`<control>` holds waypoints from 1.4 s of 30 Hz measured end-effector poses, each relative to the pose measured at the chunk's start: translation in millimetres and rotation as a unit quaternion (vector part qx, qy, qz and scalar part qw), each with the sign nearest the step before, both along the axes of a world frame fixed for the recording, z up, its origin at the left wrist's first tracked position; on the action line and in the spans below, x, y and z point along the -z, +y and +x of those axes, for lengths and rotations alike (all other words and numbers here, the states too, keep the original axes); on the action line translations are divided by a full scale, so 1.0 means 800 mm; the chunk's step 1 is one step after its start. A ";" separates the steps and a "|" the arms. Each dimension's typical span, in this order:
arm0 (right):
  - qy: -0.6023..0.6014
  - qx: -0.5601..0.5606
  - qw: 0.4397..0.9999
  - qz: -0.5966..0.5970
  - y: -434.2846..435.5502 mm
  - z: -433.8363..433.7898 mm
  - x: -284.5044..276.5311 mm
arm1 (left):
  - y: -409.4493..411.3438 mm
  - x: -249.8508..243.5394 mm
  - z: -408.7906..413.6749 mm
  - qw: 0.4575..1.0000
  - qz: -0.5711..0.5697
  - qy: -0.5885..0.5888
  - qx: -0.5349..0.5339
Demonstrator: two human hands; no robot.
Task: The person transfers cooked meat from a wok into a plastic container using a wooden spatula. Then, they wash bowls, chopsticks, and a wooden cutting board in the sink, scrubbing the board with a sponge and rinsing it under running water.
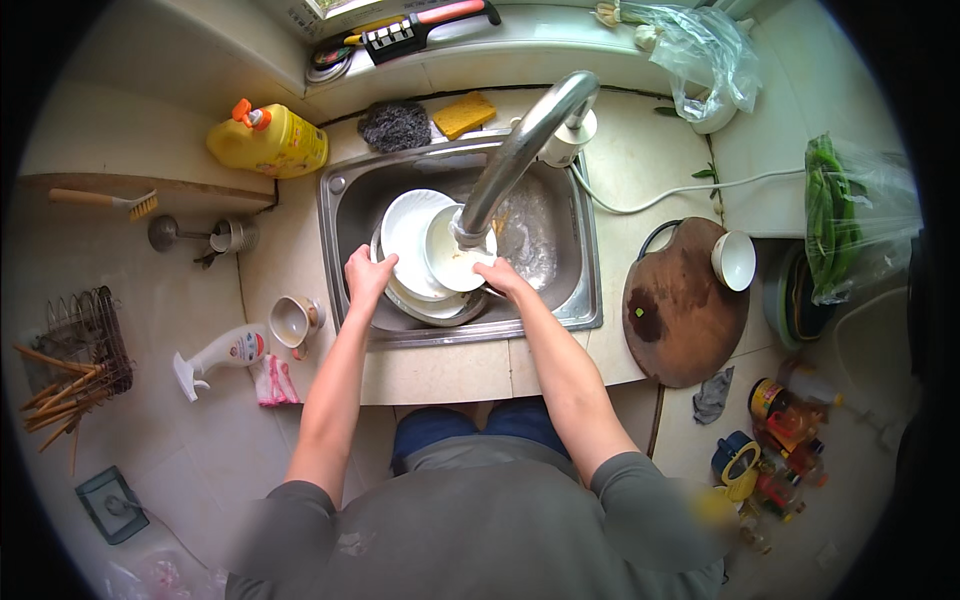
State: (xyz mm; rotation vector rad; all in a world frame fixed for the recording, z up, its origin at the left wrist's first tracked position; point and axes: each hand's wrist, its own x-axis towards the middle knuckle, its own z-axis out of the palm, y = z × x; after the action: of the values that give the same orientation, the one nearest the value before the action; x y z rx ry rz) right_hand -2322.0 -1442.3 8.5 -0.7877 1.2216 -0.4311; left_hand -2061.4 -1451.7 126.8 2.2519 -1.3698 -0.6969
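Inside the stainless steel sink [584, 300], a round metal basin [452, 318] carries stacked white dishes. My left hand [366, 276] grips the basin's left rim, its thumb against a large white dish [409, 225]. At the right of the stack my right hand [504, 277] holds a smaller white bowl [444, 259], thumb over the rim and the other fingers mostly hidden. This bowl lies tilted on the larger dish, with small bits of residue inside. Directly above it is the spout of the chrome faucet [517, 154], which covers part of the bowl.
Behind the sink are a steel wool scrubber [394, 126], a yellow sponge [464, 114] and a yellow pump bottle [274, 142]. A mug [294, 321] and a spray bottle [229, 351] flank it on the left. Rightward, a small bowl [733, 260] rests on a wooden cutting board [686, 322].
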 end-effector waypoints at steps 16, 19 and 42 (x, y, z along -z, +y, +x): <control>-0.190 0.070 0.977 0.064 0.002 0.052 -0.040 | -0.027 -0.150 -0.063 0.989 -0.034 -0.136 0.034; -0.208 0.088 0.974 0.025 0.003 0.053 -0.027 | -0.021 -0.153 -0.066 0.982 -0.055 -0.165 0.074; -0.313 0.137 0.931 0.125 0.010 0.077 -0.071 | 0.003 -0.219 -0.114 0.963 -0.085 -0.238 0.097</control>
State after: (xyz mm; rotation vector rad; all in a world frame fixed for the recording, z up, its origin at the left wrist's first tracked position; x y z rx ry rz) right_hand -2260.1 -1434.2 65.6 -0.2188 0.7577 -0.6777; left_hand -2152.4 -1449.4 302.1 2.2478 -1.8122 -0.0778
